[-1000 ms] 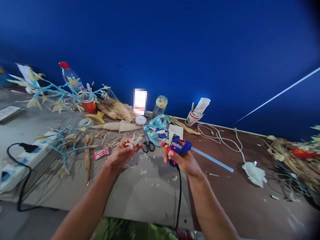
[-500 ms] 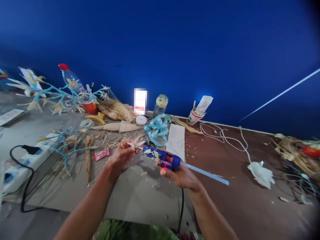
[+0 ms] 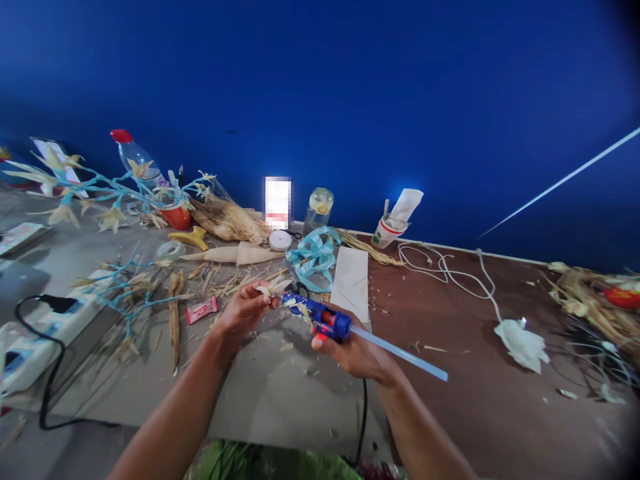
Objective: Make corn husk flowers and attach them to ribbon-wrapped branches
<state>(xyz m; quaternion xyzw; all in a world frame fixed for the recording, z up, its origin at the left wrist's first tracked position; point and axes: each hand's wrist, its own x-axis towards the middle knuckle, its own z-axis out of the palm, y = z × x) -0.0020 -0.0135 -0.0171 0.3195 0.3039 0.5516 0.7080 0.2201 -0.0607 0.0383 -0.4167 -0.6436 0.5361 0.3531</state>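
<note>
Between the fingertips of my left hand (image 3: 246, 310) is a pale corn-husk flower (image 3: 274, 289). My right hand (image 3: 353, 353) is wrapped round a blue hot glue gun (image 3: 320, 315), its nozzle end close against the flower; whether they touch I cannot tell. A long translucent glue stick (image 3: 400, 352) sticks out of the gun's back, and scraps of husk cling to its barrel. Just beyond the gun lie scissors, partly hidden, and a heap of light-blue ribbon (image 3: 314, 259). Left of my left hand are a red candy wrapper (image 3: 202, 310) and a blue-wrapped branch (image 3: 131, 293).
A blue-stemmed flower branch (image 3: 107, 193) leans from a red cup (image 3: 177, 217) at the back left. A power strip (image 3: 33, 353) with a black cord stands at the left. White paper (image 3: 351, 280), a glass jar (image 3: 319, 210) and a white cup (image 3: 387, 233) sit near the wall.
The back of the glue gun has swung slightly left, and its glue stick now slants more steeply down. My left hand still holds the flower at the nozzle. The whole view has shifted a little.
</note>
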